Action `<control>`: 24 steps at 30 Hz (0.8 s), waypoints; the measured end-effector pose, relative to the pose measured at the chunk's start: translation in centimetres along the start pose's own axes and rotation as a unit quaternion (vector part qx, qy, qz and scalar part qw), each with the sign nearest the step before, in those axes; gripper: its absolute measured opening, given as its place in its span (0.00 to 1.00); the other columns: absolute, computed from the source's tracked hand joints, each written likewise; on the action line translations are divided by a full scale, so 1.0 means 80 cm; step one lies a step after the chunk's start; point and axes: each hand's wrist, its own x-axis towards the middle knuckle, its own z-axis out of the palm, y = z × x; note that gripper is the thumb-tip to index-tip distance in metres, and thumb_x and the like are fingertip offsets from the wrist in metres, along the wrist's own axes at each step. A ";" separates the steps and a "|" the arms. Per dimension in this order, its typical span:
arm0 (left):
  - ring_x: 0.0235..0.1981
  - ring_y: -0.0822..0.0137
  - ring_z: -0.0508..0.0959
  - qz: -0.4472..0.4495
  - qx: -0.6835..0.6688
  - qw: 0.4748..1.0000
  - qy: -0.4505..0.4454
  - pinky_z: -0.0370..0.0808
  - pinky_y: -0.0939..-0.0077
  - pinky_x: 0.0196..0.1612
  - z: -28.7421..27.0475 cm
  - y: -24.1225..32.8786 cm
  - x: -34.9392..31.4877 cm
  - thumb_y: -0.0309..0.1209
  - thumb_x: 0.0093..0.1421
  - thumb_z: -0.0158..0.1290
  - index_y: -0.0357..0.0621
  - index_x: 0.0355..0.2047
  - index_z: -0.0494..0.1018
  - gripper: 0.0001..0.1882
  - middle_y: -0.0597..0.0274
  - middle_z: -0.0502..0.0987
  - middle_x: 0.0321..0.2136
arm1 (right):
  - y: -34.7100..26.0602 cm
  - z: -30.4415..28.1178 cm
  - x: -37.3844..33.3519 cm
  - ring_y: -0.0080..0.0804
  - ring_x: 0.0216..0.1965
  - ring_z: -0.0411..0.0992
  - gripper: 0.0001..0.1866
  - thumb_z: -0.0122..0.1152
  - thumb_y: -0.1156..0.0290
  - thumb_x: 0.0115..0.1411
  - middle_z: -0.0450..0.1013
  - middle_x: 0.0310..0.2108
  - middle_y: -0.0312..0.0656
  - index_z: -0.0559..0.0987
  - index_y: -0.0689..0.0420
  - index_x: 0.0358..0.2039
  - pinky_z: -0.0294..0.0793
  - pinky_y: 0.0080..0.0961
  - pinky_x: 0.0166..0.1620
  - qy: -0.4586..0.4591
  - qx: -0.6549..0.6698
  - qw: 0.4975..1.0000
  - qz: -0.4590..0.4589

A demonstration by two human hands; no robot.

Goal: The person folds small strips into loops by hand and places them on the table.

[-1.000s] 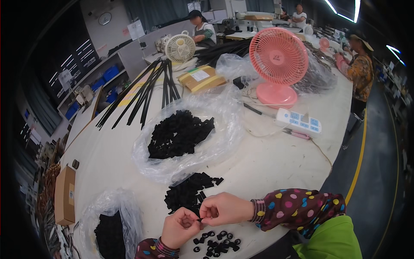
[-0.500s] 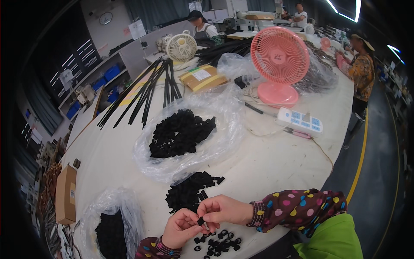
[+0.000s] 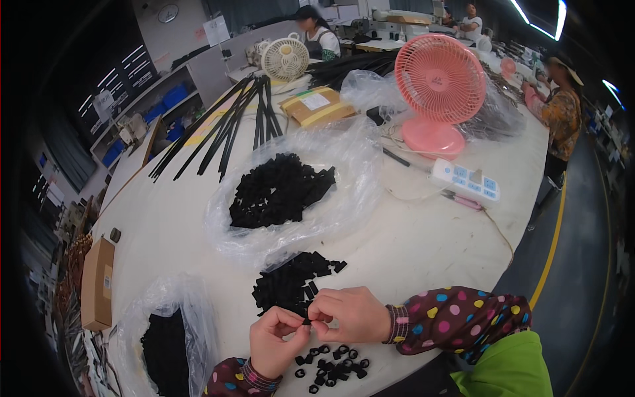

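My left hand (image 3: pixel 278 337) and my right hand (image 3: pixel 355 315) meet over the near part of the table, fingertips pinching one small black piece (image 3: pixel 306 322) between them. Most of that piece is hidden by the fingers. Just beyond lies a heap of short flat black strips (image 3: pixel 284 283). Several small black rings (image 3: pixel 331 372), some showing a round opening, are scattered on the table below my hands. Farther off, an opened clear plastic bag (image 3: pixel 360 198) holds a larger heap of black pieces (image 3: pixel 278 192).
Another clear bag (image 3: pixel 202 317) with black pieces stands at the near left, by a cardboard box (image 3: pixel 98 284). A pink fan (image 3: pixel 440 79), a white power strip (image 3: pixel 465 182), long black strips (image 3: pixel 228 126) and a taped package (image 3: pixel 317 106) occupy the far side. Other people are farther away.
The view has shifted slightly. My fingers have closed in more tightly around the small black piece, which shows less now. The rings and heaps look the same.
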 end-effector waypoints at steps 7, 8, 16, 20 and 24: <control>0.24 0.75 0.76 -0.060 -0.074 0.994 0.046 0.75 0.84 0.29 0.001 0.014 0.018 0.17 0.54 0.47 0.37 0.28 0.60 0.07 0.61 0.71 0.23 | -0.007 0.007 0.002 0.22 0.21 0.72 0.06 0.60 0.72 0.47 0.71 0.23 0.34 0.71 0.57 0.24 0.70 0.17 0.24 -0.069 0.110 0.985 0.114; 0.24 0.75 0.76 -0.059 -0.082 0.995 0.029 0.74 0.84 0.28 0.000 0.017 0.015 0.17 0.55 0.47 0.37 0.28 0.59 0.07 0.61 0.71 0.23 | -0.008 0.007 0.004 0.22 0.21 0.72 0.06 0.60 0.72 0.47 0.71 0.23 0.34 0.71 0.57 0.24 0.70 0.17 0.24 -0.079 0.116 0.984 0.113; 0.27 0.74 0.77 -0.072 -0.043 0.996 -0.019 0.75 0.83 0.31 -0.006 -0.002 0.011 0.19 0.55 0.48 0.38 0.28 0.59 0.08 0.64 0.71 0.25 | 0.005 -0.005 0.015 0.12 0.23 0.68 0.08 0.61 0.72 0.53 0.71 0.24 0.31 0.72 0.60 0.30 0.66 0.11 0.26 -0.101 0.247 0.926 0.267; 0.29 0.75 0.77 -0.025 0.078 0.996 -0.035 0.74 0.84 0.34 -0.006 0.010 0.010 0.20 0.55 0.49 0.36 0.35 0.63 0.08 0.62 0.74 0.27 | 0.008 -0.005 0.011 0.17 0.22 0.69 0.08 0.60 0.70 0.52 0.71 0.24 0.35 0.74 0.60 0.29 0.68 0.15 0.26 -0.110 0.198 0.944 0.239; 0.27 0.77 0.77 -0.072 0.097 0.992 -0.029 0.74 0.84 0.33 -0.022 0.000 -0.003 0.22 0.53 0.51 0.37 0.32 0.68 0.06 0.64 0.75 0.26 | 0.020 -0.018 0.019 0.26 0.21 0.71 0.08 0.60 0.66 0.52 0.72 0.24 0.36 0.75 0.56 0.28 0.69 0.20 0.26 -0.155 0.027 0.975 0.157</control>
